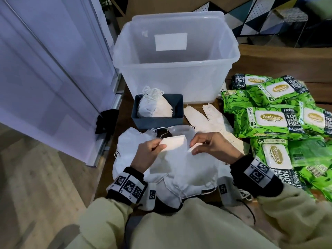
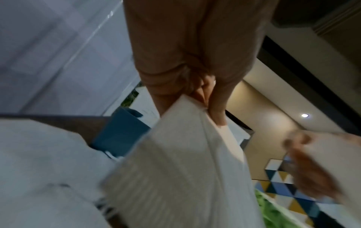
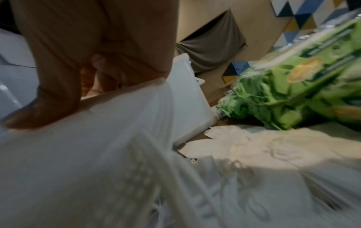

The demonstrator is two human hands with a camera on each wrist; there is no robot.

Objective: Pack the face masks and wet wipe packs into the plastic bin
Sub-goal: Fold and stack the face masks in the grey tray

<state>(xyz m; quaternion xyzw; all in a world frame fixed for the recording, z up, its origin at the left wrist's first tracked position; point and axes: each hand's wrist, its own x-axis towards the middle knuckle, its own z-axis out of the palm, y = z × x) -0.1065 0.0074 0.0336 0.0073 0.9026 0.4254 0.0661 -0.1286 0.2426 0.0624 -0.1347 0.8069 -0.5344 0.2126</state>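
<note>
**Masks gripped at both ends, bin waiting beyond**

A stack of white face masks was held above the near part of the wooden table, pinched from either side. The left hand was curled round the stack's left edge, thumb on top and fingers tucked beneath, as was seen close-up in the left wrist view. The right hand was closed on the right edge, its fingertips pressed into the white fabric; in the right wrist view the thumb was laid flat on the top mask.

Beneath the hands, more loose masks were spread in a heap across the near edge. Just beyond them, a small dark grey tray was packed with a bundle of folded masks, ear loops bunched on top. A few cream-coloured masks were laid to the right of the tray.

The clear plastic bin was stood at the far side, directly behind the tray, with a white label seen on its far wall. Its contents could not be made out. The green wet wipe packs were piled along the right, well clear of the bin's mouth, overlapped on one another.
</note>
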